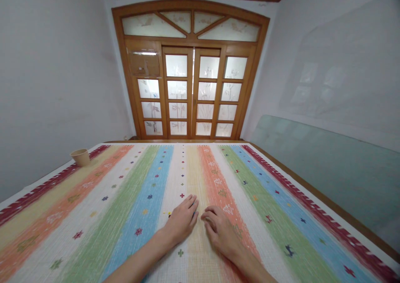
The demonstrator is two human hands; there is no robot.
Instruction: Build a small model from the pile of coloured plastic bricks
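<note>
Resting side by side on the striped cloth (146, 183), the left hand (183, 219) and right hand (222, 233) lie loosely curved and open, gripping nothing, fingertips almost meeting, perhaps to keep the cloth flat. Near its far left corner stands a cup (80, 157), well apart from the hands, and beyond the far edge rises a glass-paned wooden door (190, 70).

Striped woven rug (187, 179) — spread flat

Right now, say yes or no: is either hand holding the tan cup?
No, the left hand and right hand rest on the striped cloth, far from the tan cup.
</note>
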